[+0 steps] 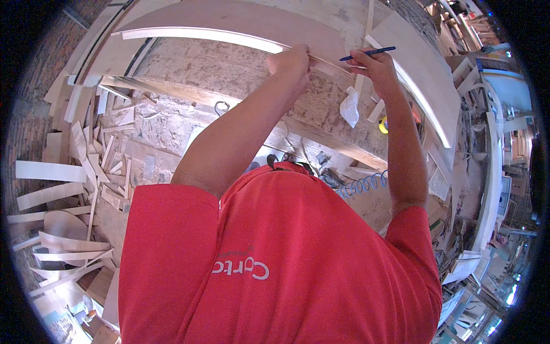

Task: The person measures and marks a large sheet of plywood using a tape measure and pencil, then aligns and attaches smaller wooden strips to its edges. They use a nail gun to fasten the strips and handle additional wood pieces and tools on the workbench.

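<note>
My left hand (291, 60) is closed on the near edge of a thin brown wooden panel (229, 16), which lies over the workbench (200, 66). A pale strip (200, 34) runs along that edge. My left fingertips are partly hidden by the hand itself. A dark blue pen (378, 51) sits between the fingers of my right hand (372, 69), pointing left. Those fingers are close to the panel's right end; whether they touch it I cannot tell. Below my right hand lies a crumpled white plastic bag (349, 108), with a yellow tape measure (383, 124) beside it.
Another pale panel (424, 74) with a white edge lies at the right of the bench. Wood offcuts (69, 195) are piled on the floor at left. A coiled blue hose (361, 184) hangs below the bench's front edge, and a metal ring (222, 106) is near my left forearm.
</note>
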`<state>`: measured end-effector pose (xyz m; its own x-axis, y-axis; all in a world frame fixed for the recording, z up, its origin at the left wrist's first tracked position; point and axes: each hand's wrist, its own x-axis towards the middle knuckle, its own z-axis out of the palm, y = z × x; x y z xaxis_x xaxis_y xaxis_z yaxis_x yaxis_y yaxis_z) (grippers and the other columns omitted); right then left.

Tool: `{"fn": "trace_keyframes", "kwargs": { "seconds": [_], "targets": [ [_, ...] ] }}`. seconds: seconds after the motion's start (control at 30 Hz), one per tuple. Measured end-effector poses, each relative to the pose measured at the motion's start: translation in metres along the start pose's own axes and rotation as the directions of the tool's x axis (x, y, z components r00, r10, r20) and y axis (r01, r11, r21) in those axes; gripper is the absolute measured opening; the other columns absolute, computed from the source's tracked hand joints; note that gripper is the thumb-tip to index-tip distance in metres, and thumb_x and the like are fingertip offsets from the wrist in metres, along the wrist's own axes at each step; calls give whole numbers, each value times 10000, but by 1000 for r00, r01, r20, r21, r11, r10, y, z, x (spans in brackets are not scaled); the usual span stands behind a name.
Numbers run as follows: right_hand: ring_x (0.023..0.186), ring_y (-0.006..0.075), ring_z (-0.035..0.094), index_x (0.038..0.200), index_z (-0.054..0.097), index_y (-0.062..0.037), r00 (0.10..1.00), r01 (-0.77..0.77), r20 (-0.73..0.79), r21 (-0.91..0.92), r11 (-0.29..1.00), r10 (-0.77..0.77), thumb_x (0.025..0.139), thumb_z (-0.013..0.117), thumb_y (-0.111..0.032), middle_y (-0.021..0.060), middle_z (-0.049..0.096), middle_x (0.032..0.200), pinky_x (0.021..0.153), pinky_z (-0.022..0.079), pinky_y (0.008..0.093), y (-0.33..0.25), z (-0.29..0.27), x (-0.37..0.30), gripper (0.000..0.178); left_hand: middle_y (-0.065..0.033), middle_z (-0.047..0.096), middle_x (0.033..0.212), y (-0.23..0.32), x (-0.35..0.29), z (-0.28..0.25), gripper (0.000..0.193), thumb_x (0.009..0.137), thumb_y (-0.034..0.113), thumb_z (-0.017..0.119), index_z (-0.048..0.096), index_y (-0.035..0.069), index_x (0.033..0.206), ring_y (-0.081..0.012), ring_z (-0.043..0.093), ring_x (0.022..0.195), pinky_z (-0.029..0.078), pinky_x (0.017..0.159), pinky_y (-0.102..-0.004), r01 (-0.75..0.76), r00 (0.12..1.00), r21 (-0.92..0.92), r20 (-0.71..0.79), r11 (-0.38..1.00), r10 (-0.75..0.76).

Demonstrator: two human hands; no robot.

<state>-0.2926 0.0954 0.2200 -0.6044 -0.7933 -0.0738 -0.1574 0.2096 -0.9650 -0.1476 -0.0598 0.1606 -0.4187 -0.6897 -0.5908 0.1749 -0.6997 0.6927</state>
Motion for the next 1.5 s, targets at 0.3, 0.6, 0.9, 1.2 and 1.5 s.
{"fn": "trace_keyframes", "kwargs": {
  "seconds": [0.3,0.6,0.9,1.2,1.5],
  "targets": [
    [927,199,724,1087,712,16,999,-18,25,-68,997,20,942,707,-268,133,742,988,856,593,334,4,-3,6,319,-208,621,973,0,3,0,510,817,72,700,414,-135,1186,-218,649,774,519,585,-335,-9,1000,-4,16,1000,9],
    [926,204,727,1102,703,32,999,-30,22,-89,996,32,943,703,-253,137,743,996,843,594,318,6,-3,4,326,-253,593,1100,-6,2,-2,581,827,86,711,366,-130,1241,-262,660,840,550,601,-344,-26,1000,0,-16,1000,26],
    [759,194,694,895,658,-77,900,-174,-367,196,965,236,964,596,-385,78,695,828,634,591,352,72,-30,-44,322,-103,638,918,-41,10,-63,206,847,60,741,604,29,997,-223,633,764,510,597,-384,13,990,108,136,994,-28],
    [648,295,694,903,659,11,786,-598,-367,-659,457,498,927,599,-446,157,691,712,605,568,389,226,-96,-63,462,-101,671,988,-92,8,-139,220,868,47,739,627,28,1057,-224,682,867,609,762,-349,87,993,-28,87,996,-84],
    [907,451,689,993,701,-51,726,-652,-687,-672,352,35,797,723,-446,256,710,924,778,542,544,312,-297,-111,442,-38,677,872,-144,41,-218,82,890,40,717,655,51,943,-162,650,768,550,733,-325,14,987,-46,159,999,-7]
  ]
}}
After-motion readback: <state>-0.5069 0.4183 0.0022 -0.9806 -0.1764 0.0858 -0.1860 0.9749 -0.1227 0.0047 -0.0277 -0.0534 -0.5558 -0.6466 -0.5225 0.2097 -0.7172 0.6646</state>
